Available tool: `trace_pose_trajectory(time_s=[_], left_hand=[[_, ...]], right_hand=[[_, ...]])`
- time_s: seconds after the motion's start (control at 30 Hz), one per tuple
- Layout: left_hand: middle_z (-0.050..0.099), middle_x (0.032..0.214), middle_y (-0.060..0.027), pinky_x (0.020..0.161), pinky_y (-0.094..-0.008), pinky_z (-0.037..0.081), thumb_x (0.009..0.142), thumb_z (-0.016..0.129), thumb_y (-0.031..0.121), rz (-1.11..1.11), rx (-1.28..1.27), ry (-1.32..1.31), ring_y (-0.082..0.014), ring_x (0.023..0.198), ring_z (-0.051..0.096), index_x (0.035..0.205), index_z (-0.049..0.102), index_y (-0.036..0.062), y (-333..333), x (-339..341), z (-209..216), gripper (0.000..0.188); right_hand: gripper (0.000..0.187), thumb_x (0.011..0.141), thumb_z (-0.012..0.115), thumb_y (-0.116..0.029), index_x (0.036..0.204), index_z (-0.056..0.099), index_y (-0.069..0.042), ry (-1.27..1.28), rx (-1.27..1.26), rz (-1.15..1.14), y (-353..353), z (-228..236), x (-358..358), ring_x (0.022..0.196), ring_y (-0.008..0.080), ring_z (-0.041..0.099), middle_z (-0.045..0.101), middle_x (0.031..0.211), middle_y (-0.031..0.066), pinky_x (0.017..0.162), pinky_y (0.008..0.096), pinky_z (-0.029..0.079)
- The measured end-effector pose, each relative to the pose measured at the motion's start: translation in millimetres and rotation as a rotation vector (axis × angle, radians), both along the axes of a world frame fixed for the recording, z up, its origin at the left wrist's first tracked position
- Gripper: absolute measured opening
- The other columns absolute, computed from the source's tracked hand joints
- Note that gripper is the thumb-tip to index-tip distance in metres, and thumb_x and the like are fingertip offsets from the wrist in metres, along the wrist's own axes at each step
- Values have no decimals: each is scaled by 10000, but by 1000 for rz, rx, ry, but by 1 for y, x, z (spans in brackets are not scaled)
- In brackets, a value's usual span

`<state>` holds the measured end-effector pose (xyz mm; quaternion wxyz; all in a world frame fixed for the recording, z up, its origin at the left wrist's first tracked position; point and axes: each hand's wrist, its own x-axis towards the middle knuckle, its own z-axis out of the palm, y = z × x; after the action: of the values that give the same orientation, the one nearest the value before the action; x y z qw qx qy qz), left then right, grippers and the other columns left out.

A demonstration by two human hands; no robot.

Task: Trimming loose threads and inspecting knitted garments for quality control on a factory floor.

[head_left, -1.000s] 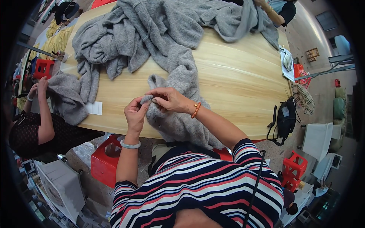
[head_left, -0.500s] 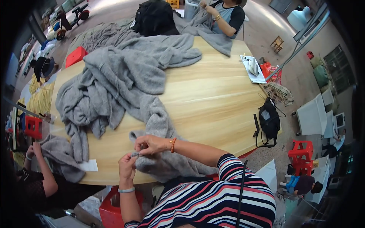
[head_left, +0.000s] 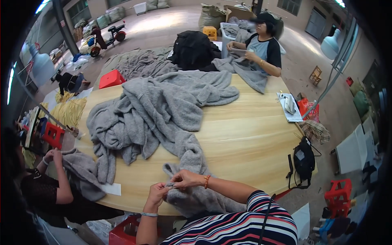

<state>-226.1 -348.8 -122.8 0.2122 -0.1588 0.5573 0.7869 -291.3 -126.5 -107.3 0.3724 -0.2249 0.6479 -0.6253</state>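
Note:
A grey fuzzy knit garment [head_left: 194, 200] lies over the near edge of the table, its long sleeve-like part running up toward the pile. My left hand [head_left: 157, 193] pinches a small edge of this garment between thumb and fingers. Right beside it, my right hand [head_left: 187, 179] grips the same edge, fingertips almost touching those of the left. The exact bit of fabric between the fingers is too small to make out. Farther up, a heap of grey knit garments [head_left: 163, 98] covers the left and middle of the wooden table [head_left: 232, 143].
At left, a person [head_left: 49, 179] handles grey knit cloth; across the table another person [head_left: 263, 51] holds a grey garment. A black bag [head_left: 303, 161] sits at the right edge, with papers [head_left: 290, 108] above it. Red stools [head_left: 338, 196] stand to the right; a white paper [head_left: 111, 188] lies left.
The view has tilted up, so the table and my hands sit lower and farther right in it. Both hands keep their pinch on the garment's edge, with only slight finger movement.

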Motion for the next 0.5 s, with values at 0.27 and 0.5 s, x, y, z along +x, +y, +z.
trace_pose_trajectory(time_s=[0.27,0.5], left_hand=[[628,760,2,533,-178,413,837,694,26,-161,128,-64,-52,596,548,960,642,29,0,7,-4,134],[629,767,7,568,-186,445,844,694,57,-245,15,24,-61,641,577,958,643,39,12,21,-3,127]], right_hand=[[151,875,699,-162,951,683,-32,-145,68,88,9,2,3,601,45,584,661,720,-5,552,191,467],[130,858,720,-188,863,641,-85,-265,40,152,17,6,17,597,25,525,605,701,-48,538,179,411]])
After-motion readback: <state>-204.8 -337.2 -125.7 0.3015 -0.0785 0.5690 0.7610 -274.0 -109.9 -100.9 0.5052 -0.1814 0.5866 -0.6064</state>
